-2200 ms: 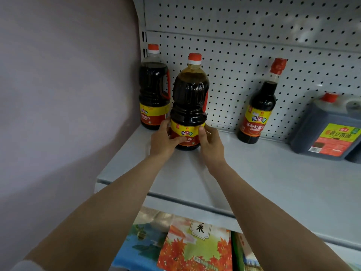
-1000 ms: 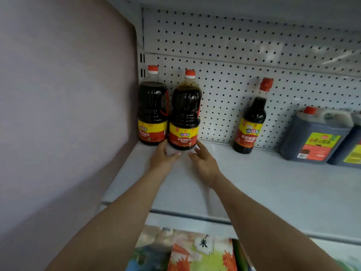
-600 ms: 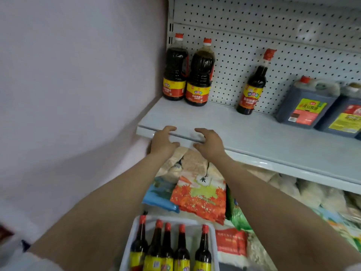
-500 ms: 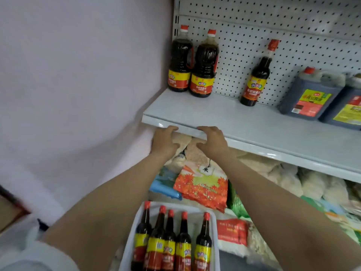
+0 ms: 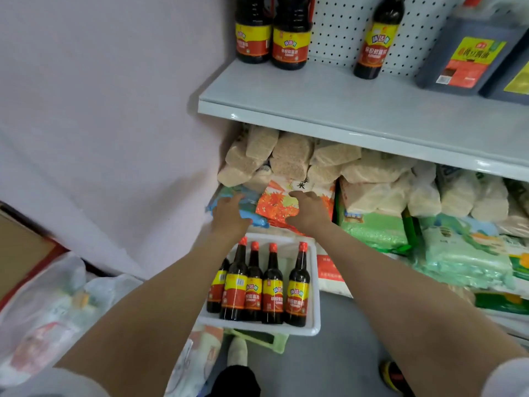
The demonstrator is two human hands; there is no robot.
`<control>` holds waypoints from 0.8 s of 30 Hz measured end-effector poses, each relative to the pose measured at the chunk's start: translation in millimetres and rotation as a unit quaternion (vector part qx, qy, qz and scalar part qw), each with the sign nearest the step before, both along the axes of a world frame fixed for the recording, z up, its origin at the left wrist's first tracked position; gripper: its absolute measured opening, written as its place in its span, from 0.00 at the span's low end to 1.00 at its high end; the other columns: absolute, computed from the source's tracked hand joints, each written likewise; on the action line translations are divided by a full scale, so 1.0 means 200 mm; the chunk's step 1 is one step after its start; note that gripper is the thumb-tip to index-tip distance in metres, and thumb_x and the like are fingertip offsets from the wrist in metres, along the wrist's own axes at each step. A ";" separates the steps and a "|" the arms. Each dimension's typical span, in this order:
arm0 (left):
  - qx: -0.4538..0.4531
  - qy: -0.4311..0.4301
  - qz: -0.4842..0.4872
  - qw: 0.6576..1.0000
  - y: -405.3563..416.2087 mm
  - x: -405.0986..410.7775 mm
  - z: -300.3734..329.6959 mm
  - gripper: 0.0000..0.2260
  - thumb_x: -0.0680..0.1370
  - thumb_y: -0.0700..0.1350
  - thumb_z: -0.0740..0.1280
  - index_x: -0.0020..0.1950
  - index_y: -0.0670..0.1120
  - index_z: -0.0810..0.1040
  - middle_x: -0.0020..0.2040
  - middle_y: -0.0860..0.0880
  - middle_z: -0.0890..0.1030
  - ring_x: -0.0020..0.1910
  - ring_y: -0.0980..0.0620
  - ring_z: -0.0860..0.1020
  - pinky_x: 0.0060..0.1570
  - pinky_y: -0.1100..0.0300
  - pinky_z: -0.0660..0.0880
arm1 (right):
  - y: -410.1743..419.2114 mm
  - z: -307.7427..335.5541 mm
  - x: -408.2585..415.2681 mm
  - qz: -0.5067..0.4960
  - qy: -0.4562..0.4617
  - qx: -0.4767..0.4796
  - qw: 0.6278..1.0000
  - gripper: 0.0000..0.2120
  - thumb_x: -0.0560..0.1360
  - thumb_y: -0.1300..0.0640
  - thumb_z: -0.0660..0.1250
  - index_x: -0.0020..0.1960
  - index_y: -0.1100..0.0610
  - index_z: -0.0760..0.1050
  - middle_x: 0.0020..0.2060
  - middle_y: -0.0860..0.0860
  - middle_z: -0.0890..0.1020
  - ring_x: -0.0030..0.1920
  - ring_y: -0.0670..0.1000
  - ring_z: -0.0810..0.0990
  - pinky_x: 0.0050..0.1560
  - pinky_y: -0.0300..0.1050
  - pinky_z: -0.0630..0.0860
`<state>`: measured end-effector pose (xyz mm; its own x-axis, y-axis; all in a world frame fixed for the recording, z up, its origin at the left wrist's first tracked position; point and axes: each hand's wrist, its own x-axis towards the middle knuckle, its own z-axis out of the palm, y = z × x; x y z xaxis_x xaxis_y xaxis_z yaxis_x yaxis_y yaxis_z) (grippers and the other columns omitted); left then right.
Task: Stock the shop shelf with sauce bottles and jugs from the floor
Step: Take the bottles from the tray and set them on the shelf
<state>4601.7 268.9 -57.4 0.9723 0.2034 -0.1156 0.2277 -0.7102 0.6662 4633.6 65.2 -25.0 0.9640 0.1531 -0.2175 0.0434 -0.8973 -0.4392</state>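
While both arms reach forward and down, the left hand (image 5: 229, 213) and right hand (image 5: 307, 209) hang side by side above the far edge of a white crate (image 5: 313, 305), in front of the low stack of goods. Grip state: both hands spread loose, fingers relaxed, holding nothing; left fingers over a blue bag (image 5: 252, 216), right fingers over an orange leaf-print bag (image 5: 274, 204), contact unclear.

Crate sits low and near, between the forearms, on a green stool (image 5: 274, 340) over grey floor (image 5: 337, 359). Five slim sauce bottles (image 5: 269, 287) stand upright in it, red caps, yellow-red labels, packed in a row toward the near wall of the crate.

White shelf (image 5: 343, 110) is far and above. At its far left two large sauce jugs (image 5: 290, 38) stand touching each other against the pegboard (image 5: 332, 30). One slim shelved bottle (image 5: 373, 44) stands well apart to their right. Further right a dark square canister (image 5: 463, 55) with a yellow-red label, a second one just beside it cut by the frame edge.

Under the shelf: pale grain packs (image 5: 289, 153) piled on top, green rice bags (image 5: 375, 227) to the right. Plain wall (image 5: 114, 110) on the left, plastic bags (image 5: 51, 305) on the floor near left.
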 end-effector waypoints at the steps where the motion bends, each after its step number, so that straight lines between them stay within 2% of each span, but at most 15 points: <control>1: 0.002 0.015 -0.002 1.000 0.00 -0.03 -0.05 0.27 0.72 0.44 0.74 0.70 0.53 0.72 0.66 0.41 0.73 0.65 0.41 0.72 0.64 0.50 0.71 | 0.00 -0.04 -0.01 -0.002 0.012 0.000 1.000 0.35 0.73 0.55 0.74 0.77 0.51 0.64 0.70 0.59 0.69 0.70 0.60 0.67 0.67 0.49 0.69; 4: 0.007 0.051 -0.002 0.999 0.00 -0.09 -0.20 0.26 0.75 0.45 0.72 0.72 0.53 0.70 0.69 0.43 0.70 0.66 0.41 0.70 0.65 0.51 0.71 | 0.01 -0.18 -0.03 -0.012 0.047 -0.001 0.999 0.36 0.73 0.54 0.73 0.77 0.50 0.63 0.71 0.58 0.68 0.72 0.60 0.66 0.68 0.50 0.70; 8: -0.002 0.073 -0.009 0.997 0.01 -0.11 -0.37 0.26 0.73 0.44 0.73 0.70 0.53 0.71 0.70 0.44 0.71 0.65 0.41 0.72 0.64 0.45 0.72 | 0.01 -0.36 -0.07 -0.039 0.098 0.004 0.994 0.36 0.73 0.52 0.74 0.77 0.52 0.63 0.71 0.57 0.68 0.72 0.60 0.66 0.68 0.52 0.70; 13: -0.001 0.127 -0.040 0.991 -0.01 -0.05 -0.54 0.27 0.73 0.45 0.74 0.71 0.51 0.72 0.70 0.45 0.72 0.70 0.43 0.69 0.70 0.48 0.67 | -0.05 -0.58 -0.09 -0.101 0.164 0.009 0.981 0.35 0.72 0.54 0.73 0.75 0.54 0.65 0.66 0.59 0.72 0.67 0.61 0.72 0.62 0.50 0.74; 15: -0.004 0.153 -0.066 0.986 -0.04 0.00 -0.62 0.29 0.74 0.45 0.74 0.73 0.51 0.70 0.73 0.46 0.70 0.73 0.44 0.66 0.72 0.48 0.64 | -0.09 -0.67 -0.10 -0.123 0.183 0.006 0.975 0.32 0.72 0.55 0.73 0.74 0.55 0.67 0.61 0.60 0.75 0.63 0.62 0.75 0.57 0.48 0.75; 17: -0.005 0.168 -0.104 0.980 -0.10 0.05 -0.70 0.28 0.76 0.46 0.73 0.74 0.51 0.68 0.75 0.48 0.68 0.75 0.46 0.63 0.73 0.49 0.61 | -0.13 -0.75 -0.11 -0.155 0.202 0.012 0.967 0.29 0.73 0.55 0.72 0.72 0.56 0.69 0.59 0.60 0.76 0.60 0.62 0.75 0.55 0.50 0.75; 21: -0.029 0.203 -0.149 0.967 -0.27 0.15 -0.88 0.25 0.77 0.47 0.71 0.74 0.50 0.69 0.70 0.46 0.73 0.69 0.45 0.70 0.68 0.49 0.68 | -0.23 -0.96 -0.14 -0.207 0.247 0.011 0.946 0.31 0.76 0.54 0.70 0.76 0.56 0.64 0.64 0.61 0.75 0.65 0.61 0.74 0.61 0.52 0.73; 24: -0.045 0.248 -0.182 0.950 -0.42 0.20 -1.06 0.26 0.79 0.50 0.68 0.76 0.48 0.66 0.70 0.44 0.73 0.67 0.44 0.73 0.65 0.49 0.72 | -0.31 -1.10 -0.18 -0.242 0.277 0.011 0.930 0.34 0.76 0.54 0.70 0.78 0.56 0.61 0.68 0.60 0.73 0.68 0.61 0.71 0.64 0.51 0.71</control>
